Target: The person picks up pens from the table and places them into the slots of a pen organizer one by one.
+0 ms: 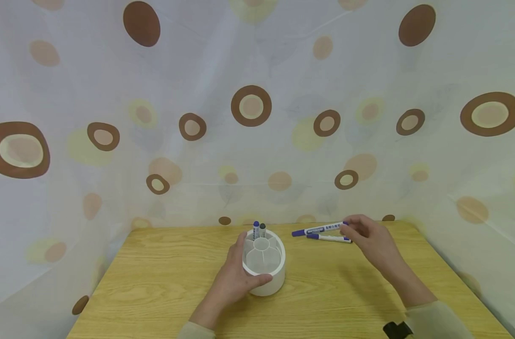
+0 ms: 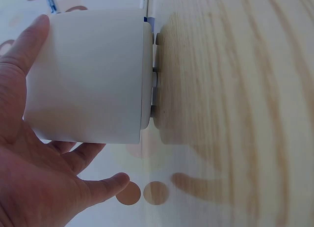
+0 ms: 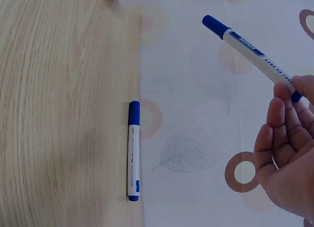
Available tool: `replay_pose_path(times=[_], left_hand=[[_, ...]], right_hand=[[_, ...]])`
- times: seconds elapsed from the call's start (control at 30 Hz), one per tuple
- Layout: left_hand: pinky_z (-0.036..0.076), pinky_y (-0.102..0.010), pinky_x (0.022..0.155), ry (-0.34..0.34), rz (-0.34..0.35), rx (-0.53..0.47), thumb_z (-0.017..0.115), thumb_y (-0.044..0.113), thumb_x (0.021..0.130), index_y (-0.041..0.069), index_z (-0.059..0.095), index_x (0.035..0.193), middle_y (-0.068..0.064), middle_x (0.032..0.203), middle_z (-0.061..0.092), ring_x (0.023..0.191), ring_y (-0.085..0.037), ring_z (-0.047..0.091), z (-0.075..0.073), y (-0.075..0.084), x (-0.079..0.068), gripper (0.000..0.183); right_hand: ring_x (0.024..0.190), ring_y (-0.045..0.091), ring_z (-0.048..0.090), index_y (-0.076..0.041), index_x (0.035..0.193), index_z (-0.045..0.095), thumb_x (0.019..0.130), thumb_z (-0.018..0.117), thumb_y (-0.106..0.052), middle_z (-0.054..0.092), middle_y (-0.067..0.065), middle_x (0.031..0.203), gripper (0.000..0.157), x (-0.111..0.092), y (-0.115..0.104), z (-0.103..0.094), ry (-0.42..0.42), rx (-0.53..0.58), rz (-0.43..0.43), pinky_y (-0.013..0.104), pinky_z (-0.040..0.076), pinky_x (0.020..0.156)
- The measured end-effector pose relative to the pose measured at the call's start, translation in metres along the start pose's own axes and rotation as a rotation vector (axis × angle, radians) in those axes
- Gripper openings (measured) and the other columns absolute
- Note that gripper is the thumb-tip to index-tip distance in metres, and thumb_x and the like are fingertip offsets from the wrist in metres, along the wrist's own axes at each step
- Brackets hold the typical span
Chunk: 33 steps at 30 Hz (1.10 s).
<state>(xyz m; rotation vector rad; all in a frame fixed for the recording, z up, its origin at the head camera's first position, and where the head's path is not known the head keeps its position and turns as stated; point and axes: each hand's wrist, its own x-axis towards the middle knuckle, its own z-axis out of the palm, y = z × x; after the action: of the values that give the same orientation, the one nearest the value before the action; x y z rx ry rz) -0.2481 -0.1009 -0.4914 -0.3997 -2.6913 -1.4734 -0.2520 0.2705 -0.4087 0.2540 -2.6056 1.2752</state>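
Note:
My left hand [image 1: 236, 278] grips a round white pen organizer [image 1: 271, 287], thumb on its near side and fingers around its left. Two markers, one with a blue cap [image 1: 256, 224] and one with a black cap [image 1: 263, 226], stand in a rear compartment. The left wrist view shows the organizer's smooth wall [image 2: 93, 79] between thumb and fingers. To the right, my right hand [image 1: 371, 239] pinches a blue-capped whiteboard marker [image 1: 321, 229] by its tail end, holding it raised. Below that one, a second blue-capped marker [image 3: 133, 158] lies on the table near its back edge.
The wooden table [image 1: 155, 282] ends at a hanging sheet [image 1: 198, 197] with brown and peach circles, which also rises along both sides. Small dark feet [image 2: 154, 111] show under the organizer. A black strap [image 1: 397, 329] hangs by the right sleeve.

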Motion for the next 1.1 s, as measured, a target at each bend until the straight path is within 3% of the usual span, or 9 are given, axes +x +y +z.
replay_pose_path(times=[0.17,0.6,0.93,1.1], left_hand=[[0.049,-0.071,0.111,-0.004,-0.006,-0.006,0.101,0.049,0.078,0.025,0.019,0.176,-0.023,0.164,0.042,0.136,-0.046,0.058,0.000,0.000,0.000,0.130],[0.049,-0.070,0.111,-0.005,0.007,-0.011,0.101,0.050,0.078,0.024,0.019,0.175,-0.023,0.163,0.043,0.136,-0.045,0.058,-0.001,-0.001,0.001,0.129],[0.050,-0.071,0.110,-0.004,0.004,-0.011,0.101,0.048,0.078,0.024,0.020,0.175,-0.023,0.162,0.043,0.134,-0.045,0.059,-0.001,0.000,0.001,0.129],[0.050,-0.070,0.110,-0.006,0.003,-0.010,0.101,0.049,0.078,0.025,0.019,0.175,-0.023,0.163,0.042,0.134,-0.045,0.059,0.000,-0.001,0.001,0.129]], right_hand=[[0.093,0.012,0.067,-0.010,0.134,0.071,0.112,0.068,-0.038,0.077,0.002,0.107,0.035,0.001,-0.010,0.003,0.012,0.005,-0.015,0.026,0.052,0.079],[0.104,0.017,0.072,-0.010,0.133,0.071,0.112,0.067,-0.038,0.079,0.000,0.108,0.035,0.004,-0.031,0.011,-0.008,0.036,-0.038,0.025,0.054,0.085],[0.102,0.024,0.073,-0.010,0.129,0.073,0.110,0.072,-0.030,0.078,-0.001,0.105,0.028,0.008,-0.042,0.024,-0.032,0.045,-0.085,0.031,0.053,0.078],[0.105,0.024,0.074,-0.010,0.126,0.075,0.109,0.074,-0.027,0.077,-0.001,0.102,0.024,0.011,-0.048,0.032,-0.037,0.059,-0.096,0.033,0.054,0.082]])
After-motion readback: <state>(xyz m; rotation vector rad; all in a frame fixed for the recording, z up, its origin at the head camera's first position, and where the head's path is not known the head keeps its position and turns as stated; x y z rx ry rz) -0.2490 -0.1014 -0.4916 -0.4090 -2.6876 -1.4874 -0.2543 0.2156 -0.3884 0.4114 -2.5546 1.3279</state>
